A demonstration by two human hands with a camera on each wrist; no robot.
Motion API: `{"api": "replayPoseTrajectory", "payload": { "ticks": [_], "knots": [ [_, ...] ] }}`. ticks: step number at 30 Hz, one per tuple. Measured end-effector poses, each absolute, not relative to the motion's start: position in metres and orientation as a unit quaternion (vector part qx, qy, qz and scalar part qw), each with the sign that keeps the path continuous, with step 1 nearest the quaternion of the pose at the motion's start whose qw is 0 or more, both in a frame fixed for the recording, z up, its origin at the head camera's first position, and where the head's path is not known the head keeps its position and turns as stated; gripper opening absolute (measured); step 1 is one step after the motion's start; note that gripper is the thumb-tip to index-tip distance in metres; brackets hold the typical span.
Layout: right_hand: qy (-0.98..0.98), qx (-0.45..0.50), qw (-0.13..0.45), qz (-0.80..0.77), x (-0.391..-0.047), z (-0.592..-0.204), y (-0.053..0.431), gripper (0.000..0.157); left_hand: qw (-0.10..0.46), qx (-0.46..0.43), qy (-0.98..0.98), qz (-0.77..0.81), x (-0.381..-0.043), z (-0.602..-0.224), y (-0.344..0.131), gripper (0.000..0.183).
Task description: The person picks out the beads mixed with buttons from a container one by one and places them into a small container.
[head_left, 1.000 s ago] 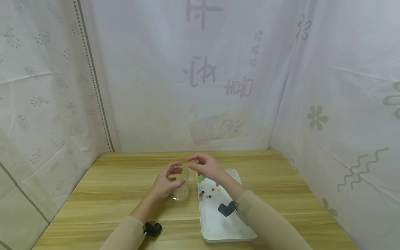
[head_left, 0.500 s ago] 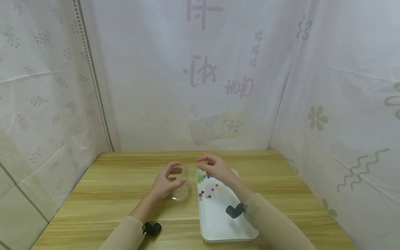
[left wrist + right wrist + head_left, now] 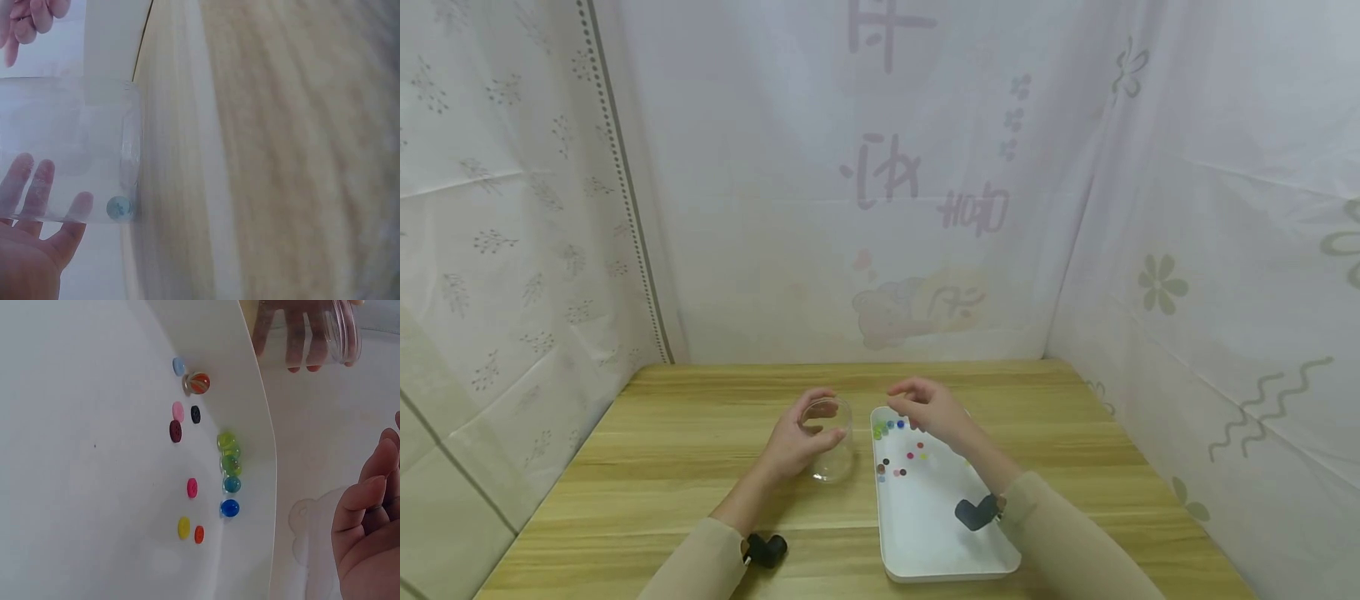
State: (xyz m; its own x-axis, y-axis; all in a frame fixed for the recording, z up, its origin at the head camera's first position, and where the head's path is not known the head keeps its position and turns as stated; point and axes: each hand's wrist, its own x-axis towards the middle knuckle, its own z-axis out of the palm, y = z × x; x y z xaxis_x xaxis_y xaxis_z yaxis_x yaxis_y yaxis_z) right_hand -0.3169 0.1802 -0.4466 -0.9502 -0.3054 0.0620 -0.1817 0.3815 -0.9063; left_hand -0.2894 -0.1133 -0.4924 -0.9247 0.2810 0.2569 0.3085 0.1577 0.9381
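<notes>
My left hand (image 3: 797, 437) holds a clear jar (image 3: 837, 460) upright on the table, its thumb and fingers round the upper part. In the left wrist view a single pale teal marble (image 3: 119, 208) lies at the jar's bottom. To the right, above the far end of a white tray (image 3: 928, 533), hovers my right hand (image 3: 932, 414) with loosely bent fingers and nothing seen between them. Inside the tray are a blue marble (image 3: 230, 508), a teal marble (image 3: 232, 484), several green marbles (image 3: 230, 465) and an orange-striped marble (image 3: 198, 382).
Several buttons share the tray, among them a yellow button (image 3: 184, 527), a hot pink button (image 3: 192, 487) and a dark red button (image 3: 175, 431). The wooden table (image 3: 685, 492) is enclosed by patterned white curtains (image 3: 775, 208) at the back and sides.
My right hand has moved from beside the jar's mouth rightward to over the tray's far end. The left hand and jar have stayed in place.
</notes>
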Motion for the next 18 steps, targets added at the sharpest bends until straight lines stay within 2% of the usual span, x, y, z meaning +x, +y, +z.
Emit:
{"api": "replayPoseTrajectory", "payload": {
  "ticks": [18],
  "knots": [
    [0.841,-0.118,0.034,-0.527,-0.326,-0.457,0.209,0.026,0.014,-0.195,-0.763,-0.617,-0.289,-0.492,-0.113,0.060]
  ]
}}
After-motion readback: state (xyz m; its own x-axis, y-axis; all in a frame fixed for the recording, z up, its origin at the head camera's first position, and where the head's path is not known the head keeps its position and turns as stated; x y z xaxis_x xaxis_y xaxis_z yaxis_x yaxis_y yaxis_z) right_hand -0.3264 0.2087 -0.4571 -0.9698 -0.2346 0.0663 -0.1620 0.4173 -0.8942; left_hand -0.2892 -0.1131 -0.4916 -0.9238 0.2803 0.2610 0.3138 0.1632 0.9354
